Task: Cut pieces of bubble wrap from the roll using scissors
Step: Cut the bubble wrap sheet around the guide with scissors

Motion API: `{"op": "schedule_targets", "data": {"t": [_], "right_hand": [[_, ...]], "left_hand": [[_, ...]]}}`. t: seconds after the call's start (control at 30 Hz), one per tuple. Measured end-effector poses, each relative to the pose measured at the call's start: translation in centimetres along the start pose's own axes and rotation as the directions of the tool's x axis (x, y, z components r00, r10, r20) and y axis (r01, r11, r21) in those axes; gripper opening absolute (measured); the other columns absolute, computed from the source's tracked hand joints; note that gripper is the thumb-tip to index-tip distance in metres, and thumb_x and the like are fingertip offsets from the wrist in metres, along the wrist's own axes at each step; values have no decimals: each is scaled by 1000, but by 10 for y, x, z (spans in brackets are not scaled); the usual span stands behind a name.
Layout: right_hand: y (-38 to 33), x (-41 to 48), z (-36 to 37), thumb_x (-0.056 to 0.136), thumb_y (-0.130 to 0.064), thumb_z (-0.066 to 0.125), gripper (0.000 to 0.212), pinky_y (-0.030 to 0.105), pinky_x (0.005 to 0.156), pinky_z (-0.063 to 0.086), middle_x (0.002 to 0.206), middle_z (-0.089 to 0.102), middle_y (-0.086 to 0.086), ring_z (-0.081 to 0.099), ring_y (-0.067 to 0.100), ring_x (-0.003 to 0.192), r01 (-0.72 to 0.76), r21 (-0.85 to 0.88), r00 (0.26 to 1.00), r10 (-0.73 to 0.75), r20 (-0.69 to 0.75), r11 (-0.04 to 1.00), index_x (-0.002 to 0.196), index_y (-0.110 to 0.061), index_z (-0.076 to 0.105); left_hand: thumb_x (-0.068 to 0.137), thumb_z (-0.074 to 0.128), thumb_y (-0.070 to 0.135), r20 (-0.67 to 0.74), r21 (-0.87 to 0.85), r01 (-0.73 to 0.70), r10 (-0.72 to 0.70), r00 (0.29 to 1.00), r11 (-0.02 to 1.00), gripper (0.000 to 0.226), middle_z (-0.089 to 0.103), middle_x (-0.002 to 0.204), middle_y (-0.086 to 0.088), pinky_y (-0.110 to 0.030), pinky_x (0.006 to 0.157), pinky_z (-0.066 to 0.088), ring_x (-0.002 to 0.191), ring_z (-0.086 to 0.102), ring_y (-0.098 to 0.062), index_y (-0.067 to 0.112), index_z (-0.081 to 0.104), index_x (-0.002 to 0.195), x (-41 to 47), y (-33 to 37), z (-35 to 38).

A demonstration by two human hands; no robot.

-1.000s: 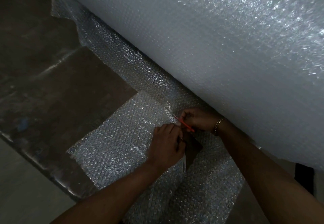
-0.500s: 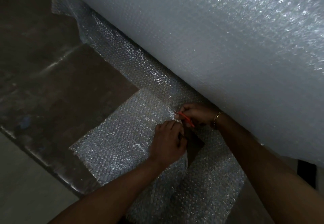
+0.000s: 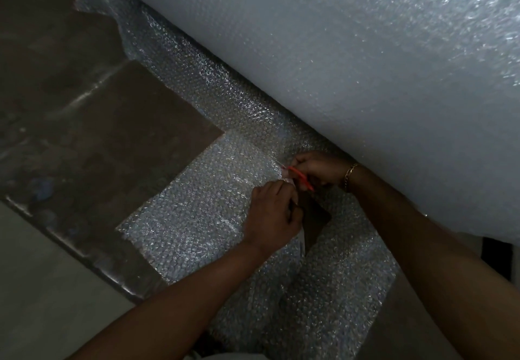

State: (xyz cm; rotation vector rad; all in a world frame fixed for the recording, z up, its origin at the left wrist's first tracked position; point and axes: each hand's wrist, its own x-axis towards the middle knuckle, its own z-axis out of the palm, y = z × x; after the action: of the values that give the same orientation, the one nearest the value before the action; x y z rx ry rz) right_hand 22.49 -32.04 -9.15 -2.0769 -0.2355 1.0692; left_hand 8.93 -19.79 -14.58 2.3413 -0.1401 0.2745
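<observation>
**Both hands at the cut, close under the roll**

The big roll of bubble wrap (image 3: pixel 365 64) fills the upper right, and its ends run out of the view. From under it a loose sheet (image 3: pixel 197 213) lies flat over the dark table (image 3: pixel 98 134) and reaches down to the near edge. A pale floor (image 3: pixel 42 289) shows at lower left.

Both hands meet on this sheet, just beside the roll. The left hand (image 3: pixel 273 216) lies knuckles up, its fingers curled and gripping the sheet at the edge of the cut. The right hand (image 3: pixel 318 168) is just beyond it, almost against the roll, closed round the scissors (image 3: pixel 301 176). Between and below the hands the sheet parts in a dark wedge-shaped gap (image 3: pixel 315 224) where the table shows through.

Only an orange strip of the scissors' handle is plain. The blades are lost in the dim light and behind the fingers, so I cannot tell whether they are apart or together. A gold bracelet (image 3: pixel 349 172) sits on the right wrist.
</observation>
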Motion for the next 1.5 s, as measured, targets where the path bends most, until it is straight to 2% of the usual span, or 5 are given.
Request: {"op": "schedule_targets", "data": {"t": [0.4, 0.63, 0.83, 1.07, 1.5], "right_hand": [[14, 8, -4, 87, -17, 76, 18, 23, 52, 40, 62, 64, 4, 56, 12, 54, 19, 52, 999, -21, 38, 998, 95, -7, 64], [1, 11, -3, 86, -33, 75, 27, 18, 40, 31, 58, 60, 6, 46, 10, 42, 7, 21, 1000, -7, 20, 1000, 78, -14, 59], [-4, 14, -1, 78, -46, 77, 39, 20, 42, 32, 61, 64, 8, 49, 10, 44, 7, -49, 1000, -7, 6, 999, 85, -11, 62], [4, 7, -4, 85, -19, 78, 18, 26, 51, 34, 61, 63, 7, 52, 17, 56, 61, 58, 998, -63, 27, 996, 84, -10, 62], [-12, 17, 1, 87, -32, 74, 27, 19, 41, 35, 60, 63, 7, 51, 9, 42, 19, -34, 1000, -20, -7, 999, 78, -11, 60]], "left_hand": [[80, 55, 27, 9, 15, -1, 1, 1000, 1000, 11, 56, 88, 5, -42, 77, 42, 89, 54, -19, 19, 57, 88, 1, -2, 3], [78, 58, 25, 15, 17, 12, -12, 1000, 1000, 11, 57, 89, 5, -45, 77, 42, 90, 54, -19, 20, 57, 88, 1, -2, 4], [77, 56, 27, 28, 25, 20, -20, 999, 1000, 12, 57, 89, 5, -45, 77, 42, 91, 55, -20, 19, 57, 87, 1, -2, 4], [79, 54, 29, 37, 35, 14, -15, 999, 999, 14, 58, 90, 4, -45, 78, 43, 91, 55, -19, 20, 58, 89, 0, -3, 5], [77, 55, 29, 41, 23, 29, -30, 999, 999, 13, 57, 90, 5, -44, 79, 43, 92, 54, -20, 21, 56, 87, 0, -2, 3]]}}
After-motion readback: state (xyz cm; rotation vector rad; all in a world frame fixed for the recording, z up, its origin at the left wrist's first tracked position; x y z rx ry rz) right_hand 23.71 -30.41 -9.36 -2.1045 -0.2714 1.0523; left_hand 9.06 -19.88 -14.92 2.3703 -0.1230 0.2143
